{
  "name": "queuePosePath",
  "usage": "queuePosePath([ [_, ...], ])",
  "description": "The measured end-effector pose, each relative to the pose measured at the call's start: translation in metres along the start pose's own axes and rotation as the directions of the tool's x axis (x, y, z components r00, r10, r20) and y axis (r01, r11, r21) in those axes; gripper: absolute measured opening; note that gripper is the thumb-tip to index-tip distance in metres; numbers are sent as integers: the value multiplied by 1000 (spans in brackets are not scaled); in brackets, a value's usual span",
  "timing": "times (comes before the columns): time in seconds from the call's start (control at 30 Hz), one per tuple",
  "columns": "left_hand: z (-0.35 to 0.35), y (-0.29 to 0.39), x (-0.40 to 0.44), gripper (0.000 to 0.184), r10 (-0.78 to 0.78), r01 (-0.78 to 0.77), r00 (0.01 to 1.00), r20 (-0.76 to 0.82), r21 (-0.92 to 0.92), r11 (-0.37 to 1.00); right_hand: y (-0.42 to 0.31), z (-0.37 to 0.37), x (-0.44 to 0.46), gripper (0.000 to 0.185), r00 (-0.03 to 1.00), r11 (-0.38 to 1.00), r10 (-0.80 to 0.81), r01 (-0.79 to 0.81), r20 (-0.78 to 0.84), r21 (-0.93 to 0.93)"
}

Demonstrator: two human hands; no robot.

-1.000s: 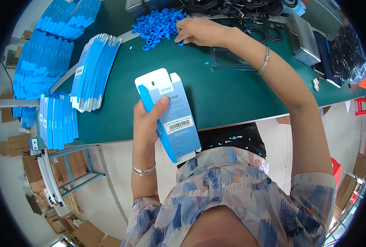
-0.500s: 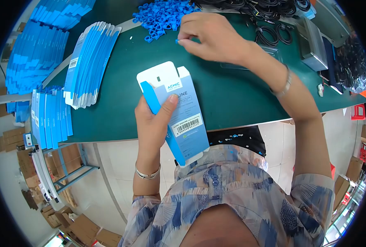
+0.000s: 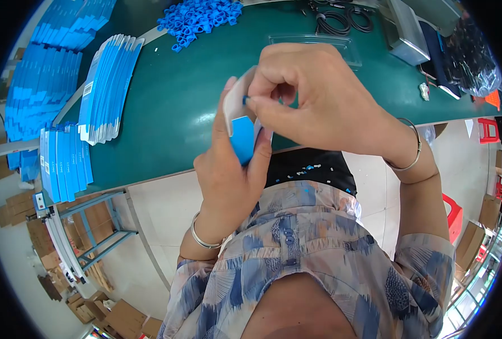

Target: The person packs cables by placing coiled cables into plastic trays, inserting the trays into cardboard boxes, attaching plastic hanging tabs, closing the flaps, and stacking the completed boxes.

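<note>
My left hand (image 3: 225, 175) is wrapped round a blue and white cardboard box (image 3: 243, 138), tilted so its top end faces me. The white top flap (image 3: 237, 104) stands up, bent back a little. At that flap, my right hand (image 3: 319, 96) pinches a small blue plastic piece (image 3: 246, 100) between thumb and forefinger. Its tip touches or nearly touches the white card; I cannot tell which. Most of the piece and the box's printed face are hidden by my fingers.
A heap of small blue loop-shaped pieces (image 3: 197, 20) lies at the back of the green table (image 3: 172, 118). Stacks of flat blue boxes (image 3: 110, 85) stand at the left. Black coiled cables (image 3: 344, 21), a clear plastic tray (image 3: 347, 51) and a metal box (image 3: 406, 34) are at the back right.
My right hand has come from beside the blue heap towards me, down to the box's top flap, with the small blue piece. My left hand has turned and tilted the box up.
</note>
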State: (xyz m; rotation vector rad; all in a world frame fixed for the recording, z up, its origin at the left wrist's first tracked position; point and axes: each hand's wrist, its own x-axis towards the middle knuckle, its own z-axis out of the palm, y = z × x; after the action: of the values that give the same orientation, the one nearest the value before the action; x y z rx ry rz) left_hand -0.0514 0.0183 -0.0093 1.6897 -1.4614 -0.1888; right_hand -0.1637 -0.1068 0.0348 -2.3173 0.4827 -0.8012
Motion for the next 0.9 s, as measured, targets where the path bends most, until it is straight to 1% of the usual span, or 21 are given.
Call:
queuePosePath([
  [0.1,4,5,-2,66,76,-76,996,41,17,997,-4,-4,-9,11,998,994,-36,31,-45,-101],
  [0.13,5,7,-4,66,79,-80,996,47,18,997,-5,-6,-11,11,998,995,-33,27,-51,-100],
  [0.27,14,10,-10,70,108,-111,993,36,89,990,-2,-11,-14,11,980,986,166,-164,110,-27],
  [0.3,15,12,-12,70,105,-108,994,42,86,990,-1,-11,-14,11,979,985,173,-171,111,-26],
  [0.37,12,14,-12,71,85,-91,992,92,57,994,1,-10,-11,11,942,945,284,-307,179,116],
  [0.43,6,12,-11,72,67,-72,989,135,33,997,1,-8,-9,11,892,868,370,-432,262,245],
  [0.5,-8,-7,-12,60,90,-47,952,294,-152,987,2,-5,-13,11,891,880,362,-423,273,215],
  [0.53,-13,-10,-11,60,85,-42,952,294,-149,988,4,-3,-16,11,892,892,355,-413,281,184],
  [0.57,-17,-12,-11,49,-152,251,947,283,-354,901,5,0,-19,11,891,902,350,-404,289,154],
  [0.6,-20,-13,-14,39,-382,499,866,322,-531,684,5,4,-22,11,887,909,347,-398,305,125],
  [0.63,-21,-14,-16,39,-398,512,859,322,-529,677,5,9,-24,11,881,905,348,-404,321,129],
  [0.77,-19,-25,-7,19,-366,486,869,333,-436,757,6,20,-22,11,884,931,350,-364,310,-13],
  [0.8,-20,-28,-3,19,-374,492,867,331,-441,751,6,21,-23,11,880,931,350,-364,321,-17],
  [0.9,-28,-37,9,14,-290,474,849,442,-395,787,4,21,-24,15,897,948,306,-317,318,-20],
])
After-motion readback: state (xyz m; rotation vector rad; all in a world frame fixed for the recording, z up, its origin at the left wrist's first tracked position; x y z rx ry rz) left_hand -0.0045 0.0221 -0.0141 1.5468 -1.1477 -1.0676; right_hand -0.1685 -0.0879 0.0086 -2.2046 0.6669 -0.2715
